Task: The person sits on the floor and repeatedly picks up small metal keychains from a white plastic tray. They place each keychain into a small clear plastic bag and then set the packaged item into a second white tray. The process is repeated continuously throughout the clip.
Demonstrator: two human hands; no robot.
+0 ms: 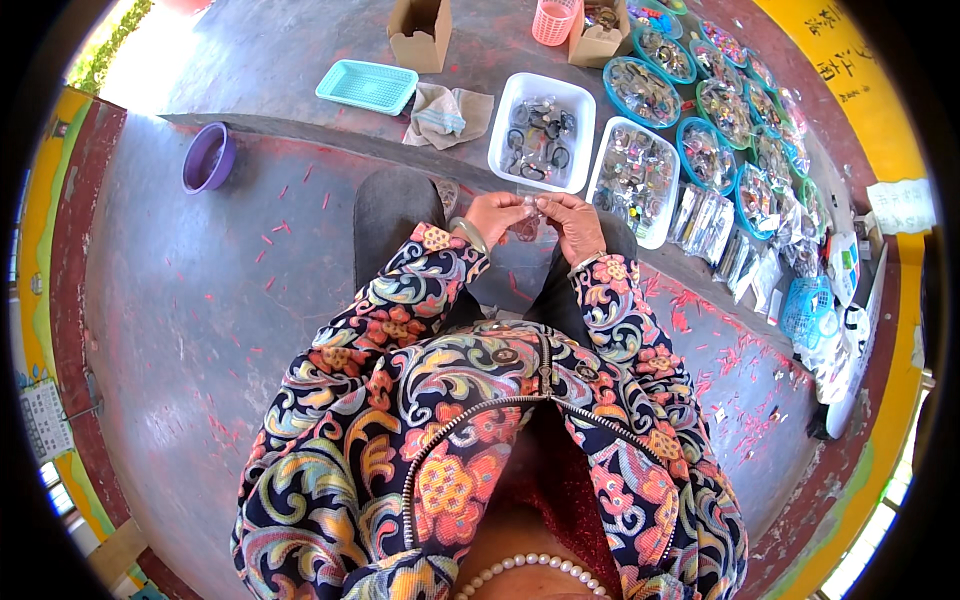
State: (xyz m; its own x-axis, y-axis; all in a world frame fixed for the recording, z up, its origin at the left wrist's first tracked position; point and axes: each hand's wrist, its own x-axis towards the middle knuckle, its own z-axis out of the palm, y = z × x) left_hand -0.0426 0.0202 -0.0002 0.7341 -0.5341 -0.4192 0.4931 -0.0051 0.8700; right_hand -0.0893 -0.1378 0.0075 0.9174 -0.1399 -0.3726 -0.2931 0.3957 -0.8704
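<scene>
Over my lap, my left hand (pixel 497 216) and my right hand (pixel 578 228) meet, thumbs and fingers pinched together. Between them hangs a small clear plastic bag (pixel 526 228), held by its top edge; something reddish shows in or through it, too small to name. Just beyond my hands stands a white tray (pixel 497 150) with several dark ring-shaped pieces in clear bags. To its right, a second white tray (pixel 655 240) is full of small bagged items.
Several round blue and green baskets (pixel 612 97) of packets crowd the right. A turquoise basket (pixel 330 92), a grey cloth (pixel 440 118) and a cardboard box (pixel 420 52) lie on the raised ledge. A purple basin (pixel 190 172) stands left; red scraps litter the floor.
</scene>
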